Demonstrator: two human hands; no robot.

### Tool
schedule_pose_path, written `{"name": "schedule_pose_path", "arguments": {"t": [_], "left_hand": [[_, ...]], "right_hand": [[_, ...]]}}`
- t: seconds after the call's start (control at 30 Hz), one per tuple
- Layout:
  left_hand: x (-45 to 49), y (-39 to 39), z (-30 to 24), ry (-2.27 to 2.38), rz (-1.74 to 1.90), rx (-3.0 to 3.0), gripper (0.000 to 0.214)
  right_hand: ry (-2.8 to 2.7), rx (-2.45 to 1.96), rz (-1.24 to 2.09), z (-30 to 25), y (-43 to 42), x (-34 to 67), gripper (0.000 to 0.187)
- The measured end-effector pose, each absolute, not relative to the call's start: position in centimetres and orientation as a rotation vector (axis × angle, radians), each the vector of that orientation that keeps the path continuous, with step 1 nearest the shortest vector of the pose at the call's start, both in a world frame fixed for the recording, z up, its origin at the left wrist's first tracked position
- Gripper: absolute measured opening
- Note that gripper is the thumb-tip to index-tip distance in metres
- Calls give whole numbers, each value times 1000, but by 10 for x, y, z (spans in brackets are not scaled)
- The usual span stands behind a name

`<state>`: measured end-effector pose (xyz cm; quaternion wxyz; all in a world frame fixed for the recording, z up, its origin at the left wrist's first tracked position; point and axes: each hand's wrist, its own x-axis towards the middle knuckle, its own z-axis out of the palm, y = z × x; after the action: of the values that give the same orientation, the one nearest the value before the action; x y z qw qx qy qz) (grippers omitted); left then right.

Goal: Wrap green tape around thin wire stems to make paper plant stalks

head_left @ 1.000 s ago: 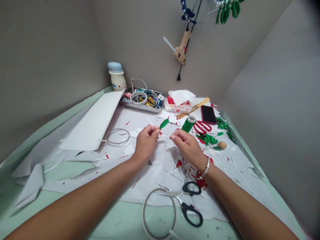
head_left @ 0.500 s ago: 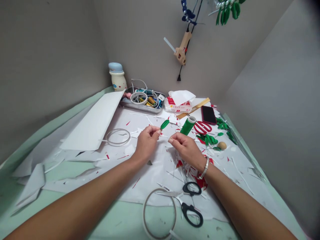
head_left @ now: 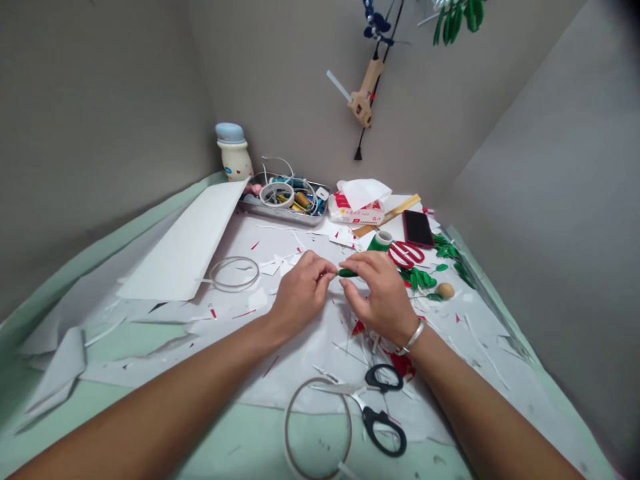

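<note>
My left hand is closed, its thumb and forefinger pinching one end of a small green leaf that looks thread-wrapped. The leaf points right, into the space between the thumb and fingers of my right hand. That hand is curved around it, thumb apart from the fingers; its fingers lie along the leaf's upper side, and I cannot tell whether they touch it. Just behind my right hand stands a spool of green thread, partly hidden. More green leaves lie to the right, near a small tan ball.
Black-handled scissors lie across a ring of tape in front. Red-handled scissors, a phone, a tissue pack and a metal tray sit farther back. Paper scraps litter the table. A glue gun hangs on the wall.
My right hand has moved up to the leaf and its thumb and fingers have parted around it. My left hand has turned the leaf from pointing up to pointing right, slightly lower.
</note>
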<state>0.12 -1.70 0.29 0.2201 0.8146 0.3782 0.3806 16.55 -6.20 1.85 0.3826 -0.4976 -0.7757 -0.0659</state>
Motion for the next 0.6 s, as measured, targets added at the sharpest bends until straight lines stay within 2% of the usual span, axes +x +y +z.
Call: {"name": "schedule_pose_path", "arguments": {"t": [0.17, 0.6], "left_hand": [[3, -20, 2, 1079, 954, 2336, 16], [4, -20, 0, 1051, 844, 2369, 15]], "right_hand": [[-2048, -1357, -173, 14, -60, 167, 11], [-2118, -1444, -102, 12, -60, 169, 9]]}}
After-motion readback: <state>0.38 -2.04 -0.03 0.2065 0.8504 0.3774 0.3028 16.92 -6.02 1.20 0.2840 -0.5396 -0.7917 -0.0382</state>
